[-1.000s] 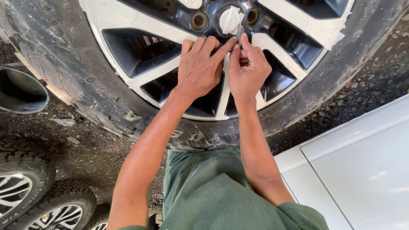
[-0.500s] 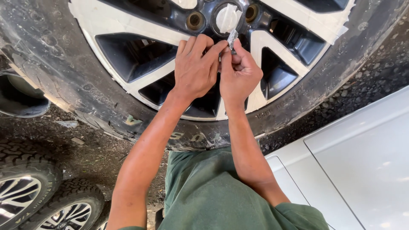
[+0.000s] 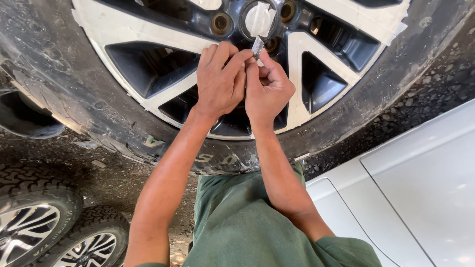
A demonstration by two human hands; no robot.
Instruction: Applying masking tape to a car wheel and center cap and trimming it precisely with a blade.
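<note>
A big wheel lies flat on the ground, its black tyre (image 3: 64, 84) around a dark alloy rim whose spokes (image 3: 123, 34) are covered with pale masking tape. Both hands hover over the spoke beside the hub. My left hand (image 3: 217, 81) has its fingers curled together and its fingertips meet those of the right hand. My right hand (image 3: 267, 89) pinches a small pale strip of tape (image 3: 257, 47) between thumb and forefinger, the strip standing up just below the taped hub cap (image 3: 260, 17).
Two more wheels (image 3: 34, 232) with silver spokes lie at the lower left. A white car body panel (image 3: 420, 188) fills the lower right. Dark gravel ground (image 3: 425, 89) surrounds the tyre. My green shirt (image 3: 247, 222) is at the bottom centre.
Both hands have drawn slightly down from the hub, and the right hand has lifted the small tape strip upright between its fingertips. The view has shifted a little.
</note>
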